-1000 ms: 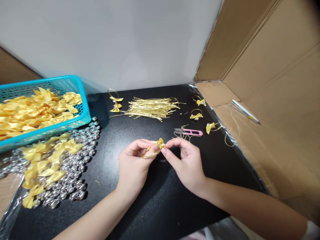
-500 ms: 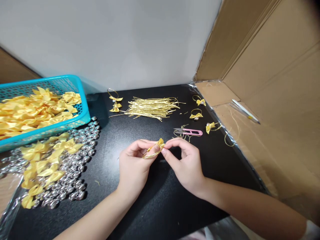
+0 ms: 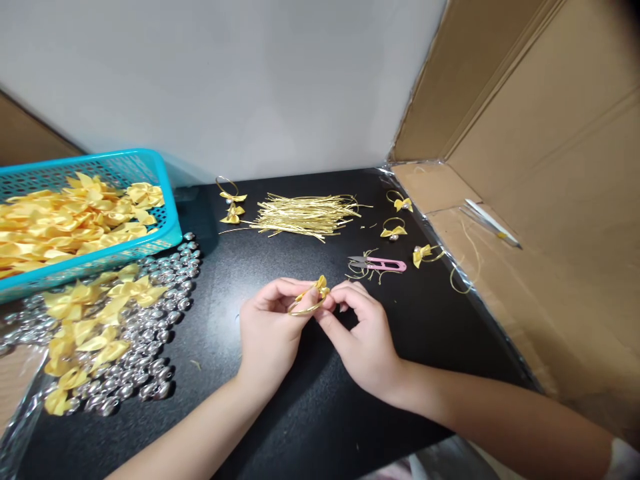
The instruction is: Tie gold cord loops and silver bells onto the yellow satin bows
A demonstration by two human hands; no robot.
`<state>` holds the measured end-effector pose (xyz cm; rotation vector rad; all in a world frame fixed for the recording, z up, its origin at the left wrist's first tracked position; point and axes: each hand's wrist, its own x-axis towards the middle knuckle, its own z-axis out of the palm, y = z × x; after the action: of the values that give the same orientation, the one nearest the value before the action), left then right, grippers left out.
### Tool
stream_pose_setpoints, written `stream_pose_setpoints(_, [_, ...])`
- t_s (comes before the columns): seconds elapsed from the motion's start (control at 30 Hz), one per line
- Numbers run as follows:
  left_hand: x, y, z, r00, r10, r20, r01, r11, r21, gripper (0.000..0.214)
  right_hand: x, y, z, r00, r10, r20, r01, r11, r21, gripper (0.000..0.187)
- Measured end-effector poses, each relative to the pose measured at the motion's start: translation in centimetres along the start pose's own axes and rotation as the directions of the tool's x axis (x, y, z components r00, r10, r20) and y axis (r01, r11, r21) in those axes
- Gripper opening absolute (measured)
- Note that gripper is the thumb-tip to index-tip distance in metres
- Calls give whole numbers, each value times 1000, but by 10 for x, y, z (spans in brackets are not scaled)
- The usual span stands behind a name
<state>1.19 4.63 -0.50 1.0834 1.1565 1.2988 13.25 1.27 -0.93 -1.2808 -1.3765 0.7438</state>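
Over the middle of the black table, my left hand pinches a yellow ribbon bow with a loop of gold cord on it. My right hand is closed at the bow's right side, thumb and fingers together against it. What lies between those right fingertips is too small and hidden to make out. Just beyond my right hand are pink thread snips with cord offcuts around them. A pile of cut gold cords lies farther back.
A blue basket full of yellow bows stands at the left. Silver bells are spread before it, with loose bows on top. Finished-looking looped bows lie at the right edge. A white pen-like tool rests on cardboard.
My right fingers have curled in more and shifted slightly left and down at the bow. My left hand keeps its grip almost unmoved.
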Motion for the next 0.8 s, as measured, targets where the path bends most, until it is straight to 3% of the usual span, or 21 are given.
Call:
stream_pose_setpoints(0.33, [-1, -4, -2, 997, -71, 30, 74, 991, -108, 13, 6, 1, -7, 998, -33, -51, 35, 999, 28, 12])
stream_pose_setpoints(0.8, [-4, -1, -1, 999, -17, 52, 21, 998, -66, 12, 8, 1, -8, 993, -75, -90, 73, 997, -29, 11])
